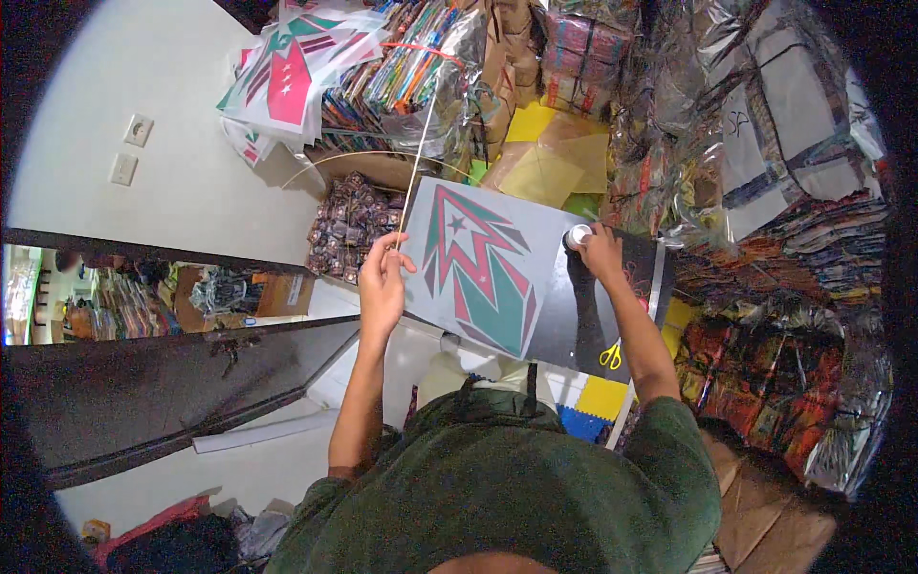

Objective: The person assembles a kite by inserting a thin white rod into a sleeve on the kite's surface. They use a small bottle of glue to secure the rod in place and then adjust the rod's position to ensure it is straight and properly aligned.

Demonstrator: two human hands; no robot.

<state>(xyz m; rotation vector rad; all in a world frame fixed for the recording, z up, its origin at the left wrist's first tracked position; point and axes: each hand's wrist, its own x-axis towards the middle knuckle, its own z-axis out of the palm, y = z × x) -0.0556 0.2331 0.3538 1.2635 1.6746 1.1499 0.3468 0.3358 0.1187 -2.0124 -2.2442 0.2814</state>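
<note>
My left hand point(384, 282) pinches the lower end of a thin pale stick point(419, 163), which points up and away past the board's left edge. On the black board point(593, 316) in front of me lies a translucent sheet point(545, 249) printed with a green, pink and dark star-and-arrow design. Toward the right, my right hand point(600, 253) closes around a small white roll point(578, 236) over the board, near the sheet's right edge. A pair of yellow-handled scissors point(610, 357) lies on the board's near right part, by my right forearm.
A thin curved strip point(354, 153) arches beyond my left hand. A box of small wrapped bundles point(354, 215) stands at left. More printed sheets point(287, 81) hang over stacked plastic pieces point(402, 67). Wrapped stacks point(765, 373) crowd the right. A dark-framed mirror point(143, 297) is at left.
</note>
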